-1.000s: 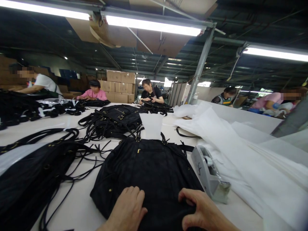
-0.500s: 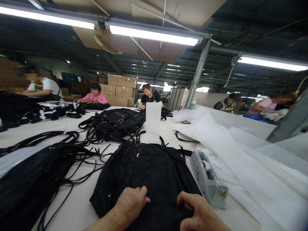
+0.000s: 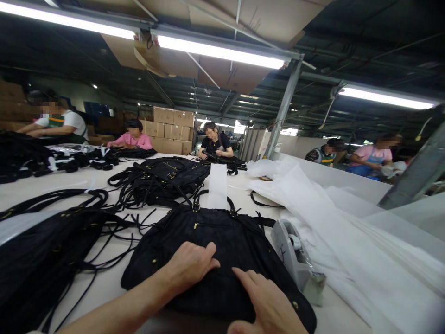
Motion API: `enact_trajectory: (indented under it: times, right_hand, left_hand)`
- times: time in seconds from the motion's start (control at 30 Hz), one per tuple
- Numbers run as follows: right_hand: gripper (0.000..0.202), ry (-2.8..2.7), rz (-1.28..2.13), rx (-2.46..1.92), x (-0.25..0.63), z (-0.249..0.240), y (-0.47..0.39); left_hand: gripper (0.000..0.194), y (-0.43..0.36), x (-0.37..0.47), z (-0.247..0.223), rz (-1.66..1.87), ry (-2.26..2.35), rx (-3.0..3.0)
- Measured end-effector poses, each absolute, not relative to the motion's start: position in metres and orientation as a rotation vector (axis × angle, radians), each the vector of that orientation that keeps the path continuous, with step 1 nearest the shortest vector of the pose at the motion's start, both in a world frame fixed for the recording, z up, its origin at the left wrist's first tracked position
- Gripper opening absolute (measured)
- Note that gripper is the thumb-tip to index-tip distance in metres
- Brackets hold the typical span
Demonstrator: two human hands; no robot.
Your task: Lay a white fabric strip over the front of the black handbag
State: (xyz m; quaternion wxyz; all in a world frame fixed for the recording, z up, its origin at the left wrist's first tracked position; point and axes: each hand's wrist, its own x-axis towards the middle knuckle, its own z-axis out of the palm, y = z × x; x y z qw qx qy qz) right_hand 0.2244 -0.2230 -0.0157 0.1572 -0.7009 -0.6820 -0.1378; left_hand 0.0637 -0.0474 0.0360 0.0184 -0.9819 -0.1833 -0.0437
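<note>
A black handbag [image 3: 215,241] lies in front of me, its two handles pointing away and a zip pocket near its top. My left hand [image 3: 194,262] is on the bag's middle, fingers curled against the fabric and thumb pointing right. Spread over the lower right part is my right hand [image 3: 267,297], index finger stretched out and thumb apart at the bottom edge of the view. A stiff white sheet [image 3: 217,185] lies between the handles, leaning away over the table.
A tape dispenser [image 3: 294,253] stands right of the bag, beside heaped white wrapping sheets [image 3: 333,232]. Another black bag [image 3: 45,260] lies at left, with trailing straps. More black bags [image 3: 167,178] are stacked beyond. Several people work around the tables.
The bag's lower part has spread out flatter and wider. My left hand has moved slightly up; my right hand has shifted left and its fingers have straightened. The white sheet has tipped lower.
</note>
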Motion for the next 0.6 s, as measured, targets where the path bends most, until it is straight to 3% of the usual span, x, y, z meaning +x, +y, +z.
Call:
enact_trajectory:
  times: [0.17, 0.3, 0.43, 0.53, 0.6]
  right_hand:
    - [0.064, -1.710, -0.206, -2.260, 0.212, -0.009, -0.180]
    - [0.047, -1.640, -0.036, -2.448, 0.217, -0.002, -0.148]
    - [0.039, -1.655, -0.113, -2.465, 0.222, -0.023, -0.132]
    - [0.027, -1.683, -0.118, -2.431, 0.231, -0.030, -0.134]
    - [0.033, -1.736, -0.053, -2.426, 0.241, -0.023, -0.141]
  left_hand:
    - [0.023, -0.023, 0.073, 0.052, -0.190, -0.450, -3.021]
    - [0.014, -0.024, 0.091, 0.055, -0.269, -0.627, -2.961]
    - [0.018, -0.044, 0.112, 0.017, -0.356, -0.787, -2.928]
    - [0.018, -0.045, 0.120, -0.022, -0.458, -0.638, -2.970]
    - [0.018, -0.037, 0.121, -0.041, -0.551, -0.546, -2.994]
